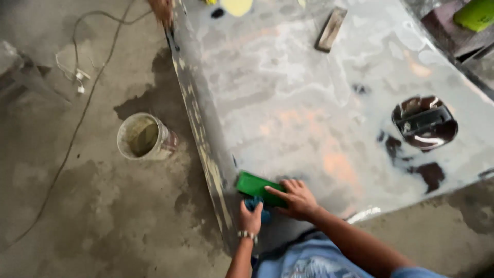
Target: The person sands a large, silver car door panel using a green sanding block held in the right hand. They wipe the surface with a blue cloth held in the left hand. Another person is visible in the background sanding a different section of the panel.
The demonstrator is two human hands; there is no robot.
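Green block [256, 186] lies at the near edge of the grey panel [309, 103], right hand [298, 200] flat atop it, left hand [250, 216] clenched on its blue end; most filler looks smoothed, while dark and orange patches remain unsanded.

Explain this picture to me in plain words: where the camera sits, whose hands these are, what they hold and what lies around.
The single picture comes from a camera on a person's head, looking down at their own two hands. The right hand presses flat on a green block lying on a large grey sanded panel. The left hand, with a wristband, grips something blue just below the block; what it is cannot be told. A second, brownish block lies farther up the panel. On the wet concrete floor stand a dirty bucket and a loose cable.
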